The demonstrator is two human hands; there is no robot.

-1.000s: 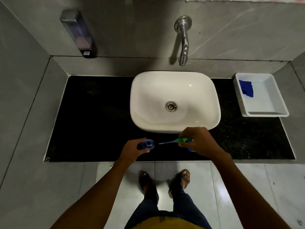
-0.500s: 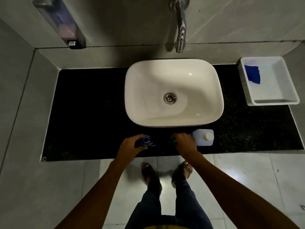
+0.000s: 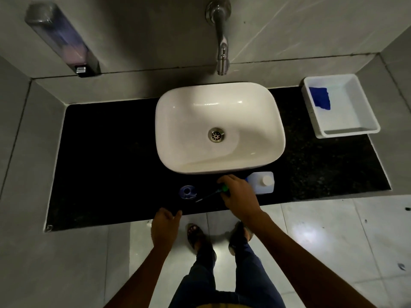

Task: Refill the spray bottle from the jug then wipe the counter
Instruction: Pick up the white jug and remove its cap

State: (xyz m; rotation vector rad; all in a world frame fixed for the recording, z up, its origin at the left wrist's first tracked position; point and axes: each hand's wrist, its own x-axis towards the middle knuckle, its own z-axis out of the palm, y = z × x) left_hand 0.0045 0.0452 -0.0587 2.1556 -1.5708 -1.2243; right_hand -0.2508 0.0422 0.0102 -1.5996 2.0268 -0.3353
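Note:
A blue spray bottle (image 3: 188,192) stands uncapped on the black counter (image 3: 111,163), in front of the white basin (image 3: 219,127). My right hand (image 3: 239,193) grips the green spray head (image 3: 223,188); its thin dip tube slants down-left toward the bottle. Behind that hand stands a translucent jug (image 3: 263,182) with a white cap. My left hand (image 3: 165,223) hangs open at the counter's front edge, apart from the bottle. A blue cloth (image 3: 320,98) lies in the white tray (image 3: 347,130) at the right.
A chrome tap (image 3: 221,41) juts from the grey tiled wall above the basin. A soap dispenser (image 3: 62,41) hangs on the wall at the left. My feet stand on the pale floor tiles below the counter.
My left hand has let go of the blue bottle and drawn back to the counter edge. My right hand still holds the spray head, now with the tube out beside the bottle.

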